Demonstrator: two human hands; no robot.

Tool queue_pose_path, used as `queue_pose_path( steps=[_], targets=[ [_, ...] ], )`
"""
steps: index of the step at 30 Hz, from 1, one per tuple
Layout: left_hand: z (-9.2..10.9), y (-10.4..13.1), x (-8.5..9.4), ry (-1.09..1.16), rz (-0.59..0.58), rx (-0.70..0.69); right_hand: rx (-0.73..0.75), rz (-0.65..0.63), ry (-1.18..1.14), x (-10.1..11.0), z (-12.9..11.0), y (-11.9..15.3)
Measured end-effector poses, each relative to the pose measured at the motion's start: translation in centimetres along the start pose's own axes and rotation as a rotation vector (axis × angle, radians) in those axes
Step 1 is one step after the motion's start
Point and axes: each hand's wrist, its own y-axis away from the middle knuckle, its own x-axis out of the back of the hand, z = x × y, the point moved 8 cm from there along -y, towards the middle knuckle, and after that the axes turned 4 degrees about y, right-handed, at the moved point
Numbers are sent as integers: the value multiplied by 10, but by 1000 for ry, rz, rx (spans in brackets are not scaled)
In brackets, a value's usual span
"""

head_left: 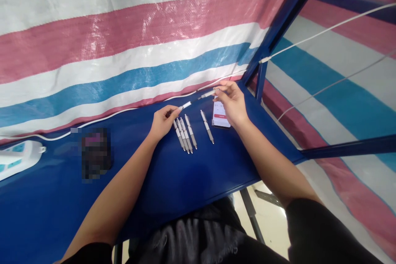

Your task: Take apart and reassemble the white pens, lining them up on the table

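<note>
Between the fingertips of my left hand [165, 120] is a white pen barrel piece [185, 105], its open end pointing right. My right hand [231, 102] pinches a pen part [207, 94], a pale section with a thin tip directed at the barrel piece. A small gap separates the two parts above the table. Just below my left hand, several white and grey pens [185, 135] lie side by side. One more pen [207, 127] rests apart, between that row and a phone [221, 120] with a lit screen, which my right hand partly covers.
The blue table [185, 177] has a white cable [102, 123] along its back edge, against a striped plastic sheet [130, 29]. A blurred dark object [95, 152] and a white and teal item [20, 156] stand at left. A blue metal frame [278, 20] rises at right.
</note>
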Motion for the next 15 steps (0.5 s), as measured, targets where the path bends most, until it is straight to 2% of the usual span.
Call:
queue_pose_path(
  steps=[9, 15],
  targets=[
    [-5, -1, -1, 48, -9, 20, 10, -21, 8, -1, -3, -2],
    [-3, 0, -3, 28, -27, -9, -85, -172, 93, -25, -4, 13]
  ],
)
